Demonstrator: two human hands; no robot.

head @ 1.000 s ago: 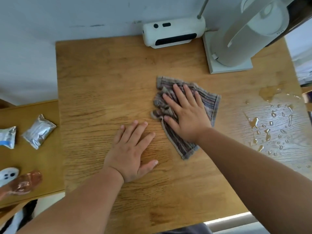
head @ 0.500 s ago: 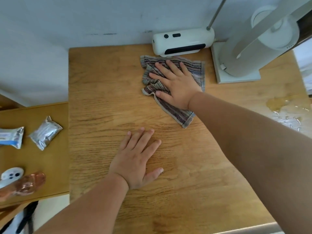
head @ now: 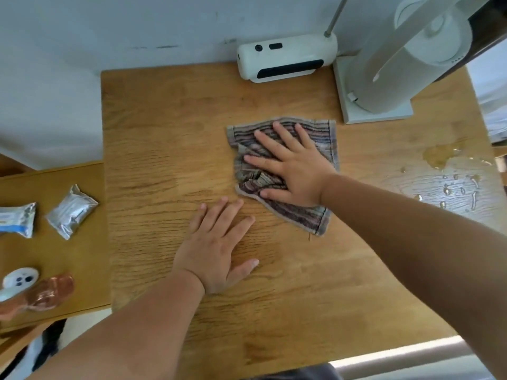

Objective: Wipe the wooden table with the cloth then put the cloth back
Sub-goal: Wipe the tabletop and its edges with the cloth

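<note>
A striped grey-brown cloth (head: 321, 133) lies bunched on the middle of the wooden table (head: 164, 133). My right hand (head: 293, 165) presses flat on the cloth with fingers spread, covering its centre. My left hand (head: 216, 248) rests palm down on the bare wood just in front and to the left of the cloth, fingers apart and holding nothing. Spilled water (head: 450, 171) beads and pools on the table's right side, apart from the cloth.
A white device (head: 285, 60) and a white stand with a tall appliance (head: 384, 86) sit along the back edge by the wall. A lower wooden surface (head: 90, 264) at left carries two foil packets (head: 71, 211), a small white object (head: 20, 278) and a copper-coloured wrapper.
My right hand slid the cloth to the back edge by the white device, then pulled it back toward the middle of the table. The left hand stayed planted.
</note>
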